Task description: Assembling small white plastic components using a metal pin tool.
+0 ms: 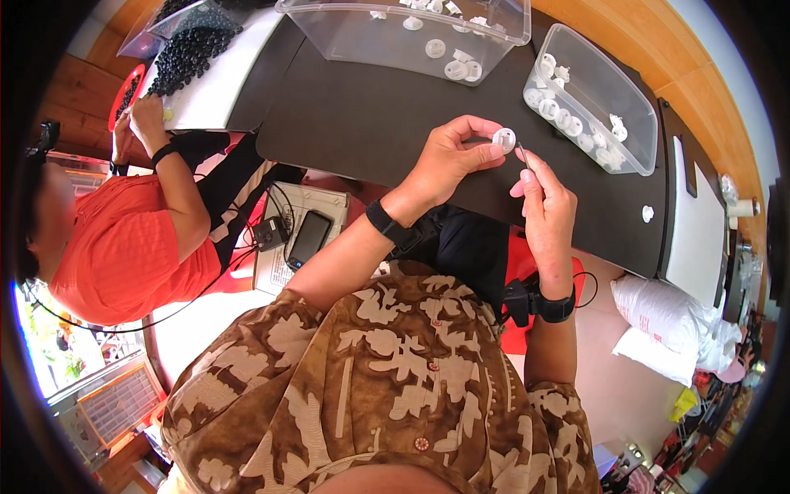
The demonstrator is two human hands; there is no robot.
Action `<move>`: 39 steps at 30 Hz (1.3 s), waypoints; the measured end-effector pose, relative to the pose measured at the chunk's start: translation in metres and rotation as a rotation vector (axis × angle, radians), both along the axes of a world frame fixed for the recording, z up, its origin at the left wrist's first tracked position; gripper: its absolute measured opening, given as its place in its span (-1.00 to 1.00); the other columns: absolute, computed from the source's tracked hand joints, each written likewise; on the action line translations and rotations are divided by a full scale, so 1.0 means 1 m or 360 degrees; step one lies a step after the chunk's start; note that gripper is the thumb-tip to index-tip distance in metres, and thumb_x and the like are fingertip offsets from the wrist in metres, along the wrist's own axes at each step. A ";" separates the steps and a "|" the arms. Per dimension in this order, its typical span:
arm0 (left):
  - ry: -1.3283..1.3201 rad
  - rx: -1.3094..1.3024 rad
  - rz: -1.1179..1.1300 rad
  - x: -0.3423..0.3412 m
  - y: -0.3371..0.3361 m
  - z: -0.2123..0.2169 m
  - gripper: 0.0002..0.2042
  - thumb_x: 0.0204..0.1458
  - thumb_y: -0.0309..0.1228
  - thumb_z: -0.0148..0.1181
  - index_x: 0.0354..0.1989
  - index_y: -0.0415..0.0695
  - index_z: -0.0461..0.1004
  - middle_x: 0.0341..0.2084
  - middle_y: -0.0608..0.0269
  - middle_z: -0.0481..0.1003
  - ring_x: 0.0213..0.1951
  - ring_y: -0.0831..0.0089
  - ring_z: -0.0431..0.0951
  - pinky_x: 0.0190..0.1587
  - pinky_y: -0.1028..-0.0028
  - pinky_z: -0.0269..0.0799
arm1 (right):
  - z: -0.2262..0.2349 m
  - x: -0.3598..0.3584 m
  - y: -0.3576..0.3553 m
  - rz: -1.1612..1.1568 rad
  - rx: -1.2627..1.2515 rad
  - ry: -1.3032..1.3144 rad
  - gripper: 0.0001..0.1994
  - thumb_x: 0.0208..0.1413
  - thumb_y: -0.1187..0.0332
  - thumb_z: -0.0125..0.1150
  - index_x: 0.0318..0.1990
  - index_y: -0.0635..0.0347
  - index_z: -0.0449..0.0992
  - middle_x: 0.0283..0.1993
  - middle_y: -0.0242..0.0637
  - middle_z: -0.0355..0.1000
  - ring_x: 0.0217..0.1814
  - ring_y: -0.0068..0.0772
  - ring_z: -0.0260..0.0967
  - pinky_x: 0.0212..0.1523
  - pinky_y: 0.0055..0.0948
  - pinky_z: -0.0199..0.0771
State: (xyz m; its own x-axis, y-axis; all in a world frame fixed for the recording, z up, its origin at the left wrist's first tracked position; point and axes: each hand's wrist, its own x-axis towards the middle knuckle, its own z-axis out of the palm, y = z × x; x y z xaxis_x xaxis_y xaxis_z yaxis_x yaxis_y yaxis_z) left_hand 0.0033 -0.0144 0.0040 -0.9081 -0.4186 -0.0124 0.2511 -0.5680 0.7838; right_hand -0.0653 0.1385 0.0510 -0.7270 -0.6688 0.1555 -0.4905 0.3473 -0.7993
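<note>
Between the thumb and fingers of my left hand [461,156] is a small round white plastic part [504,140], held above the near edge of the dark table. My right hand [543,193] pinches a thin, pointed metal tool [522,153] whose tip is close to the part's right side; whether it touches I cannot tell. The tool's exact kind is too small to make out. Beyond my hands stands a large clear plastic bin [346,37] with white round parts. To its right, a smaller clear tub [634,123] holds several more of them.
One loose white part [648,214] lies at the table's [354,107] right. At left a co-worker in an orange shirt [132,239] handles things beside a heap of black beads [193,58] and a red tray [125,97]. A phone [310,237] rests on a box; white sacks [662,329] lie right.
</note>
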 end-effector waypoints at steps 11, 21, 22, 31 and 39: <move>0.0057 -0.0066 -0.0052 0.000 -0.002 -0.003 -0.76 0.06 -0.60 0.17 -0.08 -0.26 0.42 -0.16 0.16 0.50 -0.12 0.46 0.53 0.00 0.48 0.50 | 0.004 0.004 -0.004 0.0030 -0.0073 -0.0202 -0.77 0.19 0.53 -0.02 -0.04 0.27 0.49 -0.53 -0.31 0.44 -0.60 -0.62 0.29 -0.50 -0.56 0.33; 0.0059 -0.0195 0.0000 0.000 -0.002 -0.006 -0.76 0.05 -0.62 0.17 -0.08 -0.28 0.44 -0.18 0.15 0.52 -0.14 0.45 0.54 -0.02 0.48 0.50 | 0.012 0.006 -0.008 0.0003 -0.0011 -0.0089 -0.85 0.19 0.49 0.01 -0.18 0.29 0.51 -0.58 -0.25 0.42 -0.61 -0.51 0.33 -0.52 -0.51 0.31; 0.0063 -0.0190 0.0000 0.000 -0.002 -0.006 -0.76 0.05 -0.62 0.17 -0.08 -0.28 0.44 -0.19 0.15 0.52 -0.15 0.45 0.54 -0.02 0.48 0.50 | 0.013 0.007 -0.008 0.0004 -0.0009 -0.0089 -0.85 0.19 0.49 0.01 -0.18 0.29 0.51 -0.58 -0.25 0.42 -0.61 -0.51 0.33 -0.52 -0.51 0.31; 0.0044 -0.0177 -0.0024 0.001 -0.002 -0.004 -0.76 0.06 -0.62 0.16 -0.08 -0.31 0.43 -0.20 0.15 0.52 -0.17 0.43 0.55 -0.03 0.47 0.50 | 0.014 0.008 -0.010 0.0034 0.0018 -0.0078 -0.87 0.19 0.48 0.00 -0.22 0.31 0.48 -0.61 -0.22 0.37 -0.63 -0.43 0.32 -0.53 -0.46 0.30; 0.0037 -0.0152 -0.0014 0.002 -0.001 -0.001 -0.75 0.04 -0.61 0.19 -0.08 -0.31 0.45 -0.20 0.16 0.53 -0.16 0.45 0.55 -0.02 0.46 0.50 | 0.018 0.009 -0.010 0.0073 0.0005 0.0192 -0.83 0.10 0.56 0.02 -0.18 0.31 0.49 -0.50 -0.08 0.43 -0.53 -0.17 0.42 -0.44 -0.34 0.40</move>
